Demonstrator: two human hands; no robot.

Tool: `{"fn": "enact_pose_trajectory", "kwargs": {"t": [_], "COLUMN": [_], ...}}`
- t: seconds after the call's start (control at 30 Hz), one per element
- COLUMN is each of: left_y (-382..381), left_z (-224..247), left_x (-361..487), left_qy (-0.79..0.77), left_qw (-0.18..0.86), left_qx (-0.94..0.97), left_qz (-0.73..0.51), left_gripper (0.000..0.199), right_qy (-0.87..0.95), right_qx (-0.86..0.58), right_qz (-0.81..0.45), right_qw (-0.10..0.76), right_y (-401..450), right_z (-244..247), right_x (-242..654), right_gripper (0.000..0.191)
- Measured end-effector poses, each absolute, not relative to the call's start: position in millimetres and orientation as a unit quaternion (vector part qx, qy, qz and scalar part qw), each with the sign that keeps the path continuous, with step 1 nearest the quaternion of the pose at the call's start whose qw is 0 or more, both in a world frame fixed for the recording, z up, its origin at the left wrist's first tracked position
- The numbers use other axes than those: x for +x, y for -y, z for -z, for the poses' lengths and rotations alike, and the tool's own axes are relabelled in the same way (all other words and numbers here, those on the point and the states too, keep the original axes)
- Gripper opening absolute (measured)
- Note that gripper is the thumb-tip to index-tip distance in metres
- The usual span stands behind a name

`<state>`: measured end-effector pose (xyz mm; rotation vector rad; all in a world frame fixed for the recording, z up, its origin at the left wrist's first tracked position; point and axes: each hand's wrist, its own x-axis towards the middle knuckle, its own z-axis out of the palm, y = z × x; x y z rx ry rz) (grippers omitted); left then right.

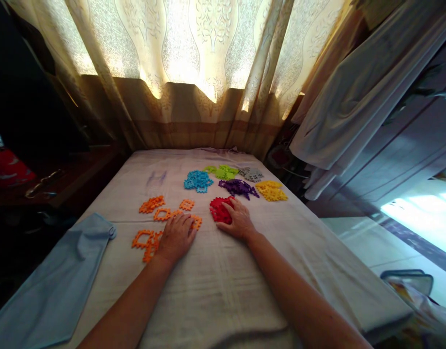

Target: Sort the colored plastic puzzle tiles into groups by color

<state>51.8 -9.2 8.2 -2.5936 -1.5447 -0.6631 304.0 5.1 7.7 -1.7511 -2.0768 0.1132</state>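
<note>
My left hand (177, 236) lies palm down over flat orange notched pieces (196, 222), its fingers stretched forward. What is under the palm is hidden. More orange pieces lie about it: a small heap (151, 204), a single square (187, 204), and several frame-shaped ones (143, 238) by the wrist. My right hand (239, 219) touches the right side of a heap of red notched pieces (219, 209). Its thumb and fingers are apart and curve around the heap's near and right edges. Some red pieces are covered by the fingers.
Farther back on the cloth-covered table (223, 281) lie heaps of blue (198, 181), lime green (225, 172), grey (251, 174), purple (239, 188) and yellow pieces (271, 191). A light blue cloth (63, 281) covers the left edge. A curtain (193, 111) hangs behind.
</note>
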Motion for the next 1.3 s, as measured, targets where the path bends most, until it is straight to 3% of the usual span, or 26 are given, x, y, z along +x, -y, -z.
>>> {"fn": "enact_pose_trajectory", "kwargs": {"t": [0.5, 0.63, 0.83, 0.97, 1.03, 1.13, 1.3], "left_y": [8.2, 9.8, 0.8, -29.4, -47.8, -71.8, -96.8], "left_z": [-6.1, -6.2, -17.2, -33.2, -35.9, -32.6, -25.6], "left_x": [49.5, 50.7, 37.5, -4.4, -29.0, -52.6, -37.9], "left_qy": [0.500, 0.502, 0.483, 0.565, 0.637, 0.708, 0.644], "left_qw": [0.011, 0.015, 0.000, 0.025, 0.050, 0.005, -0.063], "left_qx": [-0.838, -0.837, -0.833, -0.779, -0.735, -0.691, -0.756], "left_qz": [0.220, 0.216, 0.270, 0.270, 0.227, 0.146, 0.096], "left_gripper": [0.032, 0.032, 0.037, 0.039, 0.048, 0.059, 0.057], "right_qy": [0.698, 0.687, 0.694, 0.763, 0.789, 0.796, 0.795], "right_qx": [-0.678, -0.674, -0.626, -0.552, -0.526, -0.529, -0.551], "right_qz": [-0.031, -0.002, 0.034, 0.017, 0.003, -0.012, -0.040], "right_qw": [0.228, 0.271, 0.353, 0.335, 0.317, 0.293, 0.251], "right_y": [-46.3, -41.5, -4.1, 20.3, 26.4, 29.0, 29.5], "right_z": [-7.6, -7.9, -2.1, -1.0, -2.2, -4.5, -9.2], "right_x": [274.5, 272.7, 271.9, 263.4, 255.4, 242.2, 230.3], "right_gripper": [0.070, 0.069, 0.038, 0.033, 0.033, 0.035, 0.043]}}
